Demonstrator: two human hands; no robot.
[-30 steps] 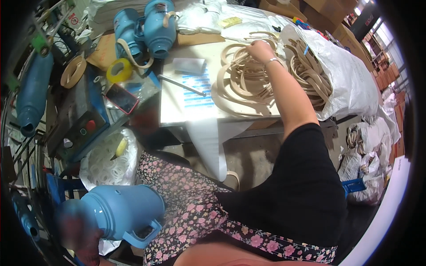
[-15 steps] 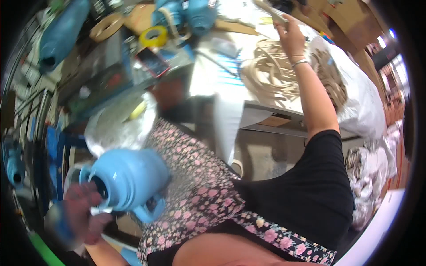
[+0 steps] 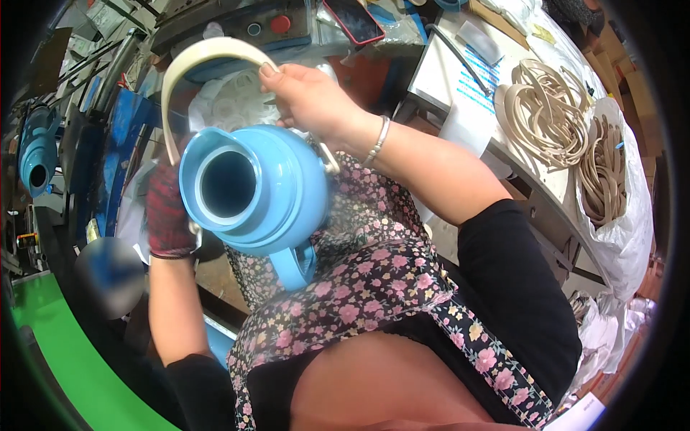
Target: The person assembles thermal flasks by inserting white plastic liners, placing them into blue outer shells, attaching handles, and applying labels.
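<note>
A light blue plastic jug (image 3: 298, 183) with a spout and side handle lies tilted against my floral apron, its round mouth facing up and left. My left hand (image 3: 169, 215), in a dark red and black glove, grips the jug's left side; its fingers are partly hidden. My bare right hand (image 3: 309, 97) pinches a curved cream carrying handle (image 3: 208, 50) above the jug. One end of this handle comes down by the gloved fingers. Its other end shows below my right hand, beside the jug's far side; I cannot tell whether either end is attached.
Loose cream strips (image 3: 539, 115) are heaped on the white table at right, beside a white sack (image 3: 625, 244) of more strips. A phone (image 3: 353, 20) lies at the back near a red button (image 3: 280, 24). Another blue jug (image 3: 37, 154) stands far left, above a green surface (image 3: 79, 352).
My right hand has come from the strip heap on the table to the jug, bringing the cream handle. The jug has turned its mouth upward, and my left hand has moved to its side.
</note>
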